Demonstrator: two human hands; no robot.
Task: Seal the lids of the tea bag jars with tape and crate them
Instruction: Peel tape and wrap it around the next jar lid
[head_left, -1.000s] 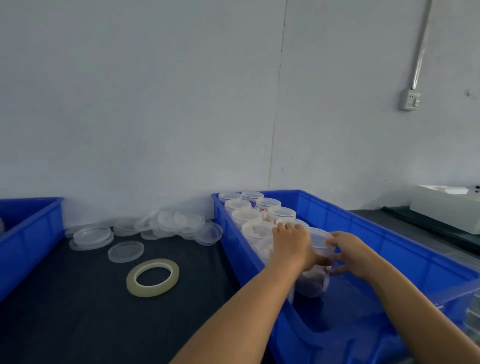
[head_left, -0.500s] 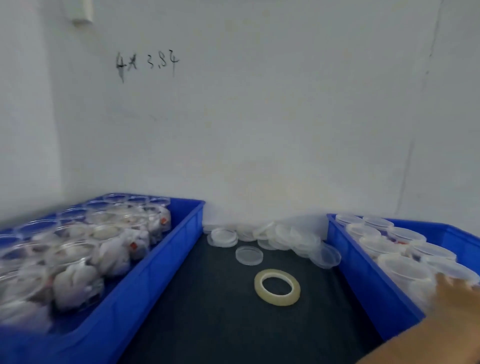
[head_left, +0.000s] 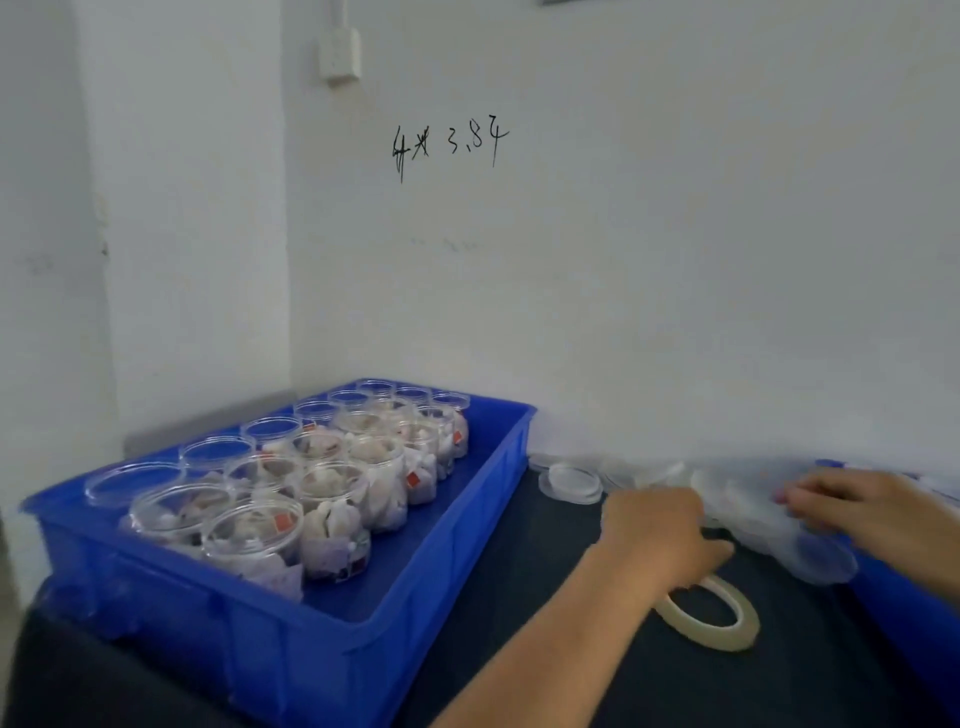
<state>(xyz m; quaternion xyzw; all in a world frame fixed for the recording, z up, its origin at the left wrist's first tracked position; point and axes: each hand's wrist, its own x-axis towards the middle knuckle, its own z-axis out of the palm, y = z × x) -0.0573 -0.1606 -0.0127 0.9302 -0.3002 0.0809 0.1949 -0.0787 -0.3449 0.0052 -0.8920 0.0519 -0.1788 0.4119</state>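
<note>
A blue crate (head_left: 291, 613) is seen at the left of the dark table (head_left: 519, 597), filled with clear tea bag jars (head_left: 332, 514) standing upright in 3 rows; none of these is seen to carry a lid. A roll of clear tape (head_left: 727, 631) lies flat on the table to the right of the crate, well apart from it. The left hand (head_left: 660, 535) is held low over the table just behind the roll, its wrist overlapping the roll's near-left rim — its fingers are stretched forward and nothing is gripped by them. Loose clear lids (head_left: 571, 483) are heaped along the foot of the white wall (head_left: 623, 312), 2 of them stacked at the left end. The right hand (head_left: 878, 514) is laid over the blurred right part of that heap, fingers loosely extended; whether a lid is pinched cannot be told. A second blue crate (head_left: 904, 597) is partly visible at the right edge. Handwritten figures (head_left: 449, 148) are marked on the wall.
</note>
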